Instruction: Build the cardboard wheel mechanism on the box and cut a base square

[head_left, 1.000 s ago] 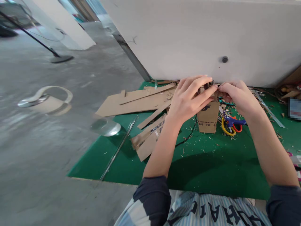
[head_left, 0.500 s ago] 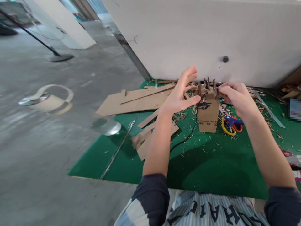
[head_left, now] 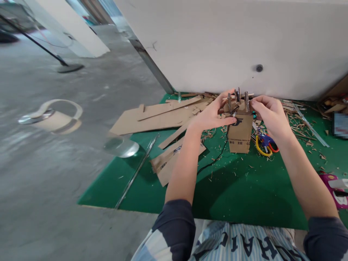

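A small cardboard box (head_left: 239, 139) with dark printing stands upright on the green table. On its top are two cardboard uprights with a spool-like part (head_left: 238, 95) between them, and a thin wooden stick (head_left: 225, 98) runs across. My left hand (head_left: 212, 115) grips the box's upper left side, thumb across the front and fingers behind. At the right upright (head_left: 247, 101), my right hand (head_left: 268, 112) has thumb and forefinger pinched together; what lies between the tips is hidden. A black wire (head_left: 217, 158) trails from the box toward my left forearm.
Scissors with yellow and red handles (head_left: 264, 148) lie right of the box beside a blue tool (head_left: 265, 139). Flat cardboard pieces (head_left: 152, 114), clear rods (head_left: 137, 170) and a tape roll (head_left: 122, 148) are at left. Scraps litter the table (head_left: 244, 195); a white wall (head_left: 231, 43) rises behind.
My left hand has closed in from spread fingers beside the box to a grip around its upper left side. My right hand stays at the right upright, fingers still pinched.
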`<state>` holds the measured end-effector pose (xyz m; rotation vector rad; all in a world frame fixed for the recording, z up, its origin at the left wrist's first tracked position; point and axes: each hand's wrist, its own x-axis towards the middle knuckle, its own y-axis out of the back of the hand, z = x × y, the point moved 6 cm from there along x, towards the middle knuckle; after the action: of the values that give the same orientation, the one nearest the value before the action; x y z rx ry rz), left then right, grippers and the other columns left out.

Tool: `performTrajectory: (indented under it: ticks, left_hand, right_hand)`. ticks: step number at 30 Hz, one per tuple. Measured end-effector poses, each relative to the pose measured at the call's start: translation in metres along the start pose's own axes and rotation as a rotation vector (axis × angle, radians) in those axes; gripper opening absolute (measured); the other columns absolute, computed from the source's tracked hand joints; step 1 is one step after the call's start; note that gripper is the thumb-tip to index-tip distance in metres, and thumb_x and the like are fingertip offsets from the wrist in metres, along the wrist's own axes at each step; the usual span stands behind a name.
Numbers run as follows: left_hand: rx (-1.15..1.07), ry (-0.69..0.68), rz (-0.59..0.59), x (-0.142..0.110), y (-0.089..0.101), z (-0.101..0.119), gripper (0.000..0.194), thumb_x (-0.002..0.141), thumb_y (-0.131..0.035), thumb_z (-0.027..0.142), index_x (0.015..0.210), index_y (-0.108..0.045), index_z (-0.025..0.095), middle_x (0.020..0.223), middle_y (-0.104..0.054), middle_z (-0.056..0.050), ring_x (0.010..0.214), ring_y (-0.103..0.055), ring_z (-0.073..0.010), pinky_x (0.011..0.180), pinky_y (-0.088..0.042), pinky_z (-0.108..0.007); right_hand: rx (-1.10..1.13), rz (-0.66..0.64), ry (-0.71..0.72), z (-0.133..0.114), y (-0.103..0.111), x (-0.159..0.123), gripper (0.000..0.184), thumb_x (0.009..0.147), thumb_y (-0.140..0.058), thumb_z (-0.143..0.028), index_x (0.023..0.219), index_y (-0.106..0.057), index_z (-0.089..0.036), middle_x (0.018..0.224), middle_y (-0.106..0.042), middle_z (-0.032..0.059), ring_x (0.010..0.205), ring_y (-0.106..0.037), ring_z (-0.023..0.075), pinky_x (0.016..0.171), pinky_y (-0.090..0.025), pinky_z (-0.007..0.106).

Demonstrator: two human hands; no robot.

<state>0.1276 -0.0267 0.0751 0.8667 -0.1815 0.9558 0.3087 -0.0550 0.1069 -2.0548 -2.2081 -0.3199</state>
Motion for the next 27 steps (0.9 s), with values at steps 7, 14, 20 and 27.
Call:
performTrajectory:
  ticks: [7,14,20,27]
  left_hand:
    - [-0.047,0.046,-0.007,0.0014,-0.0012,-0.0012,0.089,0.086,-0.073,0.064,0.157,-0.035,0.025,0.150,-0.058,-0.015,0.135,-0.061,-0.0315,0.111,-0.055,-0.046]
    - [-0.048,0.053,0.009,0.0022,-0.0014,0.0015,0.089,0.084,-0.073,0.067,0.154,-0.038,0.023,0.153,-0.055,-0.016,0.135,-0.060,-0.0317,0.110,-0.055,-0.044]
    - [-0.027,0.041,0.006,0.0031,-0.0024,0.0021,0.086,0.085,-0.071,0.068,0.151,-0.039,0.023,0.147,-0.059,-0.016,0.129,-0.065,-0.0305,0.102,-0.060,-0.041]
    - [-0.016,0.055,0.003,0.0020,-0.0019,0.0043,0.085,0.087,-0.071,0.062,0.151,-0.036,0.020,0.149,-0.057,-0.017,0.129,-0.064,-0.0297,0.103,-0.059,-0.038]
  right_hand:
    - [-0.047,0.032,0.080,0.0016,0.0014,-0.0015,0.013,0.085,-0.065,-0.032,0.080,-0.064,-0.020,0.072,-0.056,-0.0021,0.066,-0.049,0.0102,0.062,-0.041,0.025]
    - [-0.106,0.044,0.202,-0.0018,0.0024,-0.0054,0.010,0.088,-0.063,-0.029,0.083,-0.064,-0.020,0.077,-0.062,-0.0015,0.069,-0.053,0.0104,0.064,-0.040,0.026]
    - [-0.150,0.062,0.219,-0.0013,0.0026,-0.0075,0.010,0.091,-0.063,-0.029,0.086,-0.065,-0.021,0.080,-0.064,-0.0013,0.068,-0.051,0.0106,0.064,-0.039,0.027]
    - [-0.172,0.087,0.244,0.0044,0.0031,-0.0098,0.010,0.093,-0.063,-0.029,0.089,-0.066,-0.021,0.081,-0.065,-0.0012,0.067,-0.053,0.0099,0.061,-0.039,0.026]
